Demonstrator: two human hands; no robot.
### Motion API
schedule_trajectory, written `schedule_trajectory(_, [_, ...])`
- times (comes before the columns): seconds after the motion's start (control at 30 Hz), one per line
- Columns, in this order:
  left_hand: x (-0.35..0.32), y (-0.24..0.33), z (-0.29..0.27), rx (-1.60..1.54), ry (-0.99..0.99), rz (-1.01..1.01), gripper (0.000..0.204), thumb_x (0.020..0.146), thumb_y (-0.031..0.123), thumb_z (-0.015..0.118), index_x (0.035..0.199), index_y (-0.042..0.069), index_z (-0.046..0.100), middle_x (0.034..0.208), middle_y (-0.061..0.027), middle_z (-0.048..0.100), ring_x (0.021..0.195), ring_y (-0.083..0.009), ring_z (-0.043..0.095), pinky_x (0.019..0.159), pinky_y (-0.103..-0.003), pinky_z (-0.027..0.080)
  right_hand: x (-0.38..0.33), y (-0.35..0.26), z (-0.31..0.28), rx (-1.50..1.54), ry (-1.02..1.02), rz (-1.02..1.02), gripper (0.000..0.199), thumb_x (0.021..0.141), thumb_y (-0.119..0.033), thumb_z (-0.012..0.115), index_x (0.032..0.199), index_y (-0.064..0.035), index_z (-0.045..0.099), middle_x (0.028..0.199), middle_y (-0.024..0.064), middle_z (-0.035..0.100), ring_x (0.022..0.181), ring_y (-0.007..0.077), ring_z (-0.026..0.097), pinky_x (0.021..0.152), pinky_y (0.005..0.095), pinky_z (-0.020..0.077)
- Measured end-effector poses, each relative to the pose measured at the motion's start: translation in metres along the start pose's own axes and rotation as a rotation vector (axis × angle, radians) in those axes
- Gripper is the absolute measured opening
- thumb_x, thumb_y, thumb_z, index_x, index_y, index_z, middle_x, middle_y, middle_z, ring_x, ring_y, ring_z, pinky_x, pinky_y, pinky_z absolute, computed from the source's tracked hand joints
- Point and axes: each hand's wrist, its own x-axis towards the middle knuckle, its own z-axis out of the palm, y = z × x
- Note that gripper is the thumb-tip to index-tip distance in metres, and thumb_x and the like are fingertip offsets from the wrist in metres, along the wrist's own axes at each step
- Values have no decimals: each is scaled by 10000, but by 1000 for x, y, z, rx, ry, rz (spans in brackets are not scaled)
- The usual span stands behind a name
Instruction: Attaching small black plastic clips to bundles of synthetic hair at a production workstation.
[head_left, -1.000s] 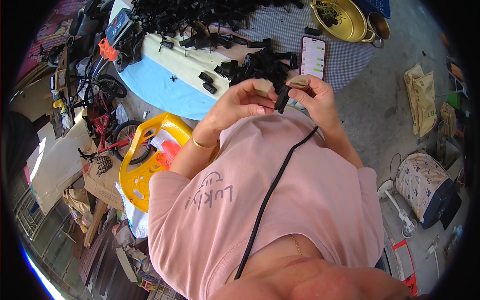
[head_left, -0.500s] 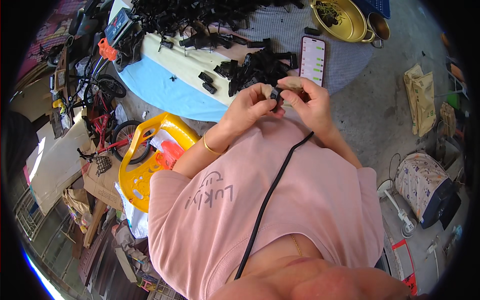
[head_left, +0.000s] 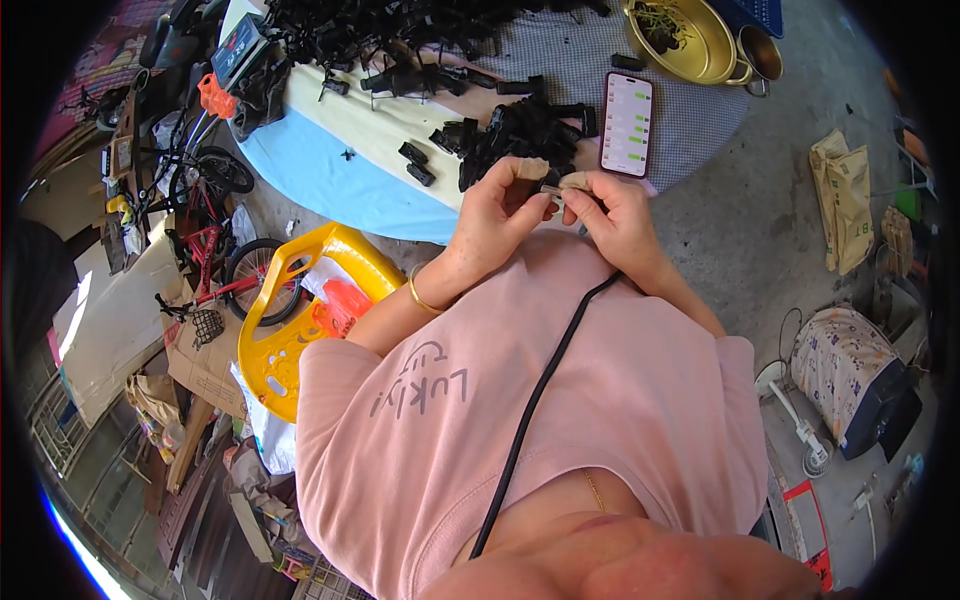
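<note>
Close to my chest, at the table's near edge, my left hand (head_left: 507, 208) and my right hand (head_left: 612, 212) meet over a small black plastic part (head_left: 549, 186). The left thumb and fingers pinch it from one side. My right thumb and forefinger close on its other side, where a small pale, shiny piece shows; its kind is too small to tell. Tan coverings wrap some fingertips. Just beyond the hands lies a heap of similar black plastic parts (head_left: 520, 135), and two loose black parts (head_left: 416, 164) rest to its left.
A phone (head_left: 626, 125) with a lit screen lies on the cloth-covered table (head_left: 320, 180), right of the heap. At the far right stand a gold-coloured pot (head_left: 705, 70) and a metal cup (head_left: 757, 55). A yellow plastic chair (head_left: 262, 350) is beside my left arm.
My hands have drawn slightly apart and the fingers have shifted on the small part. A pale, shiny piece now shows between them. The table's things lie as before.
</note>
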Motion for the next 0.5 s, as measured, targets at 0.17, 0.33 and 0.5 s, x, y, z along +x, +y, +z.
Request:
schedule_trajectory(0.17, [-2, -5, -1, -14, 12, 66, 236, 806, -30, 569, 1017, -24, 463, 932, -85, 577, 831, -136, 590, 731, -241, 484, -2, -1, -1, -7, -40, 15, 131, 865, -95, 510, 868, 11, 587, 650, 13, 566, 600, 67, 523, 553, 193, 418])
schedule_trajectory(0.33, [-1, -9, -3, 312, 71, 279, 191, 762, -48, 615, 929, -13, 530, 861, -53, 581, 779, -112, 579, 680, -220, 480, -1, 10, 1, 66, -100, 134, 142, 872, -110, 500, 839, -3, 586, 637, -10, 551, 588, 48, 488, 536, 185, 387])
schedule_trajectory(0.5, [3, -11, -9, 527, 98, 487, 218, 712, -59, 650, 903, -4, 560, 808, -69, 573, 728, -113, 571, 626, -217, 475, 5, 24, 3, 76, -190, 250, 148, 878, -116, 495, 866, -2, 588, 652, -19, 542, 585, 40, 474, 526, 176, 371])
